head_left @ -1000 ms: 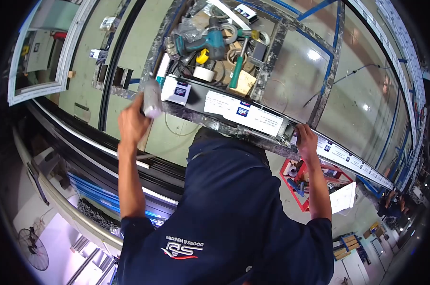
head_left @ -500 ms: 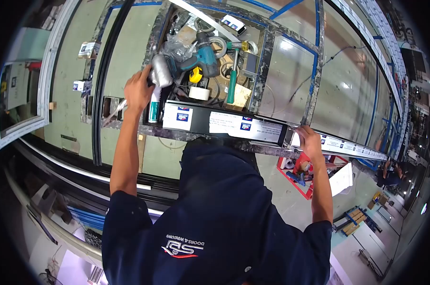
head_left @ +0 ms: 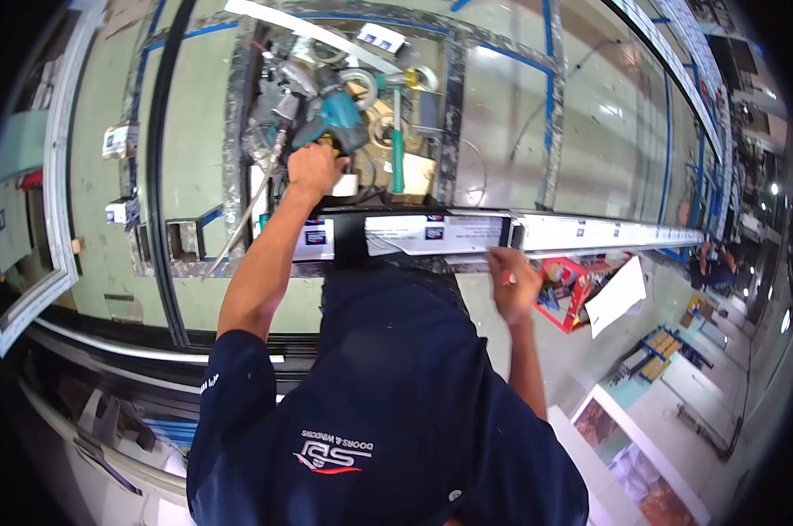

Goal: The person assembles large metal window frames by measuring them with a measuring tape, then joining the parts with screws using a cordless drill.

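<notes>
My left hand [head_left: 316, 171] reaches into the tool tray, its fingers closed around a yellow tape measure [head_left: 328, 140] that is mostly hidden. Just beyond it lie a teal cordless drill [head_left: 339, 116] and a silver air tool [head_left: 298, 81] with a hose. My right hand [head_left: 515, 285] hovers on the near side of a long frame profile [head_left: 589, 230] covered in printed white film. Its fingers are curled together; whether anything small is in them I cannot make out. A dark profile piece with white labels [head_left: 433, 235] lies across the bench in front of me.
A green-handled hammer [head_left: 397, 158], tape rolls [head_left: 361, 86] and a wooden block [head_left: 421, 175] crowd the tray. Long black profiles [head_left: 158, 158] stand across the left side. A red tool box [head_left: 567, 294] sits on the floor at right. A person [head_left: 712, 265] is far right.
My left hand has let go of the silver air tool, now lying in the tray, and moved right to the tape measure. My right hand has come off the profile, toward me.
</notes>
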Tool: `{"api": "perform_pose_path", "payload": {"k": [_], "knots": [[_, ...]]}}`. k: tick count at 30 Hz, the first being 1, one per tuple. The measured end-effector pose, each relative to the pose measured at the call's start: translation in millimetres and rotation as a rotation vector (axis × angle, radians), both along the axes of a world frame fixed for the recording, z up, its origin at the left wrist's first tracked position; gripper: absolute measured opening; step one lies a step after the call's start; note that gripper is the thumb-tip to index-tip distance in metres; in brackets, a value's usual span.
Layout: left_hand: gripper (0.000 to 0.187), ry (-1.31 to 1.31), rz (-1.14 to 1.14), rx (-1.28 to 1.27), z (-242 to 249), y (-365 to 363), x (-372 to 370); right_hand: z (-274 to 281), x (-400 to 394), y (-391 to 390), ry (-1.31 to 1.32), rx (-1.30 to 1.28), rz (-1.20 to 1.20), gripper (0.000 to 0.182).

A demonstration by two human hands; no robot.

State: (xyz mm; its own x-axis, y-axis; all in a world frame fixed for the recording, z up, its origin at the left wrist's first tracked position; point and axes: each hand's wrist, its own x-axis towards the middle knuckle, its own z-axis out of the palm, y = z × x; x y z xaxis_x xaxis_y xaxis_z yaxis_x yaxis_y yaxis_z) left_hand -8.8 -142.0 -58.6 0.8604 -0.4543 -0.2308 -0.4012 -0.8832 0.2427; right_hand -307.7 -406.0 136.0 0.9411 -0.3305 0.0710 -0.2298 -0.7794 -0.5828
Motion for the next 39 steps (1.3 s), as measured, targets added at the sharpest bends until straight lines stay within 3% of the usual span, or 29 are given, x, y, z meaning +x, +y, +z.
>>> {"api": "perform_pose_path", "payload": {"k": [3, 5, 8, 10, 12, 14, 15, 18, 20, 23, 27, 31, 33, 35, 37, 39], "knots": [[0.032, 0.054, -0.016, 0.054, -22.2, -16.1, -2.5, -3.3, -18.5, 34.2, 0.097, 0.263, -0.076, 0.018], [0.031, -0.071, -0.039, -0.002, -48.5, -3.5, -1.4, -4.2, -29.4, 42.2, 0.101, 0.272, -0.023, 0.014], [0.041, 0.014, 0.026, -0.041, 18.9, 12.5, -11.1, -1.9, -36.4, 45.1, 0.174, 0.421, -0.056, 0.014], [0.032, -0.092, 0.015, -0.249, 69.5, 21.8, -38.4, -6.4, -32.2, 44.4, 0.196, 0.608, -0.117, 0.021], [0.029, -0.130, -0.062, -0.353, 127.3, 25.9, -71.4, -16.3, -18.9, 47.2, 0.185, 0.879, -0.172, 0.029], [0.029, 0.002, -0.032, -0.467, 158.7, 23.1, -115.2, -28.0, -1.9, 54.2, 0.097, 1.109, -0.065, 0.045], [0.032, -0.001, -0.144, -0.456, 168.6, 23.8, -133.0, -29.7, 4.0, 59.6, 0.057, 1.157, -0.019, 0.054], [0.040, -0.037, -0.369, -0.501, 200.4, -5.0, -184.8, -37.1, 16.4, 69.8, 0.104, 1.172, 0.129, 0.048], [0.053, -0.016, -0.316, -0.522, 212.3, -20.0, -201.3, -42.0, 7.6, 77.9, 0.047, 1.297, 0.088, 0.036], [0.076, 0.273, -0.225, -0.646, 201.2, -16.8, -213.4, -43.0, -6.6, 83.8, 0.078, 1.523, 0.032, 0.027], [0.093, 0.569, -0.304, -0.456, 193.8, 5.1, -207.8, -54.5, -13.6, 99.3, 0.068, 1.248, -0.129, 0.026], [0.073, 0.515, -0.477, -0.317, 194.6, 41.5, -178.1, -61.3, -19.3, 105.1, -0.044, 1.000, -0.232, 0.025], [0.056, 0.601, -0.353, -0.258, 182.4, 89.6, -149.0, -80.2, -24.9, 82.8, -0.153, 0.941, -0.357, 0.027], [0.052, 0.639, -0.280, -0.193, 153.9, 160.6, -109.6, -110.8, -29.0, 36.6, -0.270, 0.883, -0.568, 0.027], [0.041, 0.850, -0.093, -0.154, 144.8, 219.0, -71.4, -127.8, -31.8, 12.2, -0.323, 0.797, -0.733, 0.029], [0.037, 0.764, -0.056, -0.065, 146.6, 245.5, -47.8, -127.8, -26.9, 0.6, -0.298, 0.752, -0.841, 0.037]]}}
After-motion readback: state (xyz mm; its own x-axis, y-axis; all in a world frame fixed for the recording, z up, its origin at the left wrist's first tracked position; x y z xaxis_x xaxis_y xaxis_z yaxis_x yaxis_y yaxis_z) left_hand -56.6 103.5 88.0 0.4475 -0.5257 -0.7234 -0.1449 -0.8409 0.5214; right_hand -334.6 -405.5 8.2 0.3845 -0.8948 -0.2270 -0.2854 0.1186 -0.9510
